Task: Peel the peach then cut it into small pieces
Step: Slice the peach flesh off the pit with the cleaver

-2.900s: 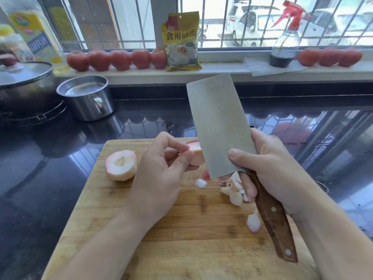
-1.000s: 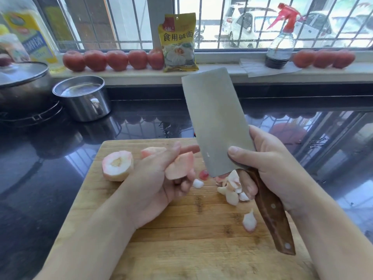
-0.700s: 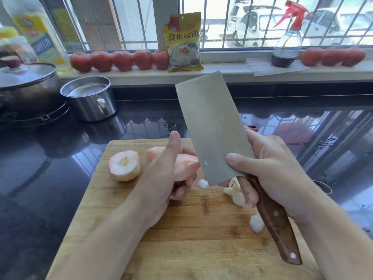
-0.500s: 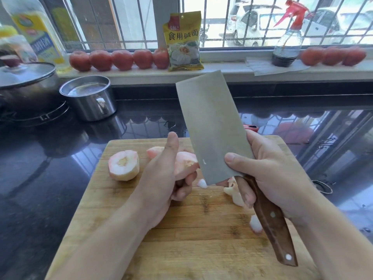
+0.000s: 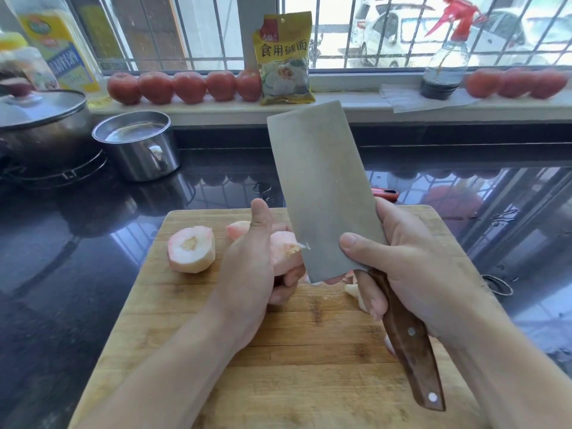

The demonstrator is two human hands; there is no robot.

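- My left hand (image 5: 247, 274) holds a peach piece (image 5: 283, 250) over the cutting board (image 5: 278, 382), touching the cleaver (image 5: 322, 187) in my right hand (image 5: 411, 267).
- A peach half (image 5: 191, 249) lies on the board, left of my left hand.
- Behind the board stands a steel cup (image 5: 139, 144).

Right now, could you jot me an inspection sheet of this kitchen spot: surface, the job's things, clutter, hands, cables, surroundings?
Surface: wooden cutting board on a glossy black counter.
Job's things: peeled peach half lies cut side up on the board; another peach piece is held against the cleaver; small cut pieces lie partly hidden under the blade.
Clutter: steel mug, lidded pot.
Hands: left hand grips the peach piece; right hand grips the cleaver at its handle.
Cables: nothing seen.
Surroundings: tomatoes, yellow packet and spray bottle on the windowsill; cars outside.
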